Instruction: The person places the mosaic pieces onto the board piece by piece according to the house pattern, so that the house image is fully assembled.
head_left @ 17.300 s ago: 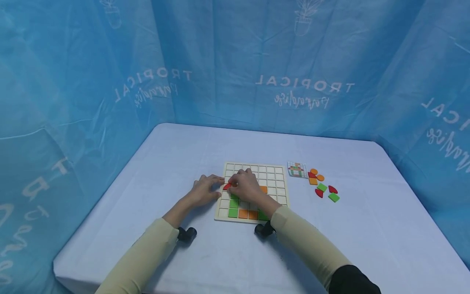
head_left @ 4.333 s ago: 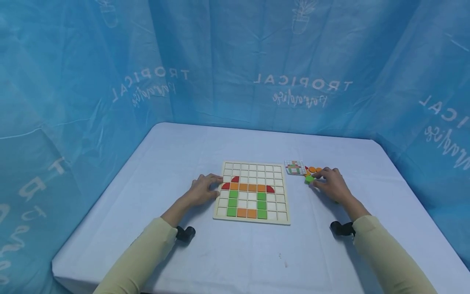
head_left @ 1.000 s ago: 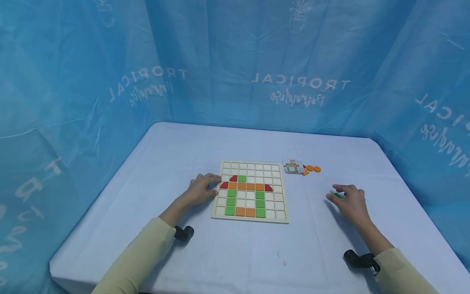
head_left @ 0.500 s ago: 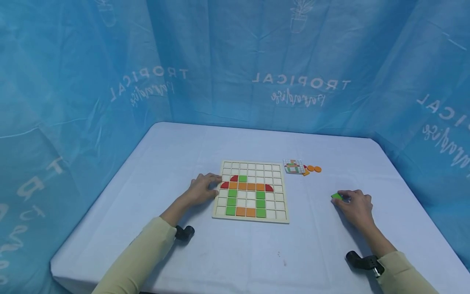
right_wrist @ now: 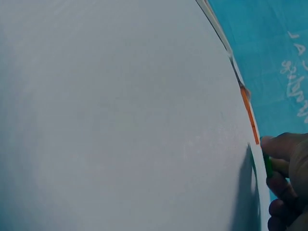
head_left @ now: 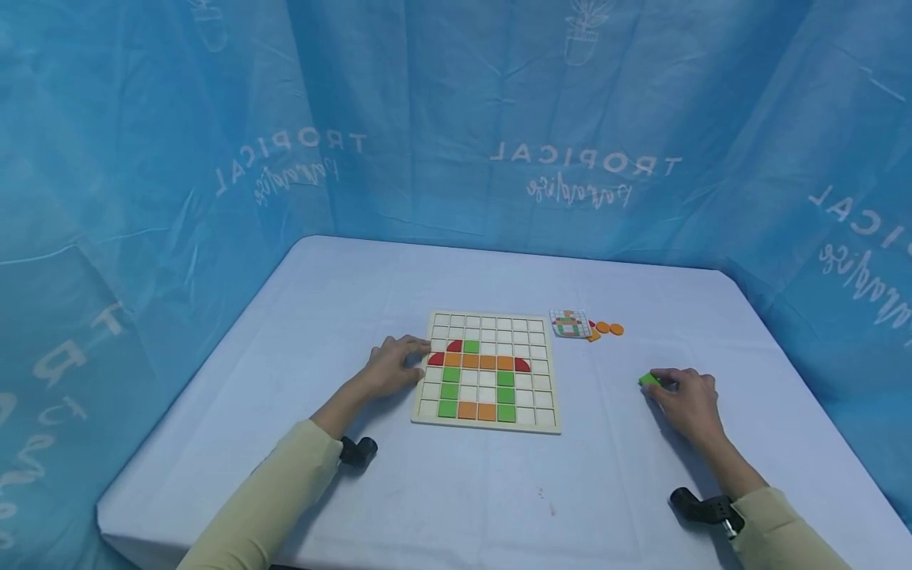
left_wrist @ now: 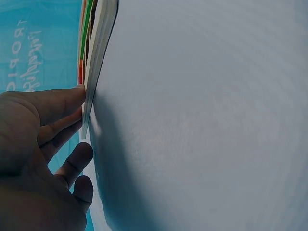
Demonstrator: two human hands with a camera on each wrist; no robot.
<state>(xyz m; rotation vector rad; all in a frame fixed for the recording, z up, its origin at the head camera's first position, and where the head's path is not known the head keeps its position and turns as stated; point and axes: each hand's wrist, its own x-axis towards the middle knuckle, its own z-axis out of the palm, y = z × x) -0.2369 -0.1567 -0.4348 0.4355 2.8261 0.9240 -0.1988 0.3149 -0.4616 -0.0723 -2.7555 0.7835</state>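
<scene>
A wooden grid board (head_left: 536, 324) lies mid-table, bearing orange and green square tiles and red quarter-round tiles in its cells. Against its left edge rests my left hand (head_left: 388, 370), thumb and fingers loosely bent; the left wrist view has the fingertips touching the board's side (left_wrist: 102, 43). Well right of the board, my right hand (head_left: 691, 404) pinches a green square tile (head_left: 647, 380) between thumb and fingers, just over the cloth. In the right wrist view that green tile (right_wrist: 267, 163) shows edge-on, partly hidden by the fingers.
A small pattern card (head_left: 568, 323) lies beside the board's upper right corner. Partly behind it are an orange square tile (head_left: 594, 336) and a red piece, with two orange round tiles (head_left: 616, 329) alongside. Blue curtains surround the white-clothed table (head_left: 370, 285).
The right hand left the board for the loose tiles, then moved right and picked up a green tile. Red, orange and green tiles were added to the board. The left hand stayed put.
</scene>
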